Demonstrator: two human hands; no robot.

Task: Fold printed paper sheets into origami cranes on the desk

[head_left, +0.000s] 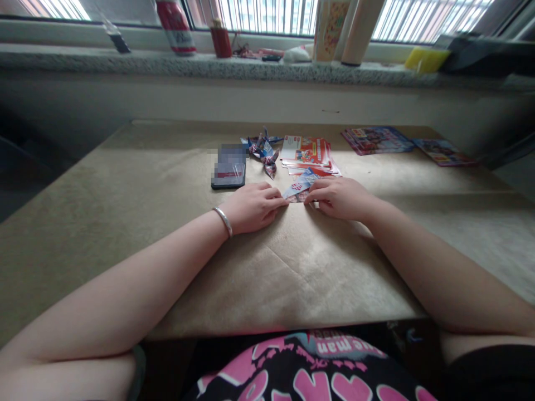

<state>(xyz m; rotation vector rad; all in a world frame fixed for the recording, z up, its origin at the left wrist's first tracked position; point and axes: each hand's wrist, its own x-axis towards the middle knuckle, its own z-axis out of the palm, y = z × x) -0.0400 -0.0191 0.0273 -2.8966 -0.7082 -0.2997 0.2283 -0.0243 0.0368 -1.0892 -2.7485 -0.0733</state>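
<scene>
A piece of colourful printed paper (304, 184), partly folded with blue, white and red showing, lies flat on the table between my hands. My left hand (257, 207), with a silver bangle at its wrist, has its fingers together and presses the paper's left corner. Bent over the right part of the paper, my right hand (338, 196) grips it by its near edge and covers some of it. Just beyond are several folded paper figures (265, 153) and a stack of red-and-white printed sheets (306, 151).
A phone (229, 167) lies left of the paper figures. Two piles of glossy printed cards, a left pile (378, 139) and a right pile (445, 152), rest at the back right. Behind the beige-covered table (267, 284), a stone windowsill (259, 68) holds a red can (175, 27) and bottles.
</scene>
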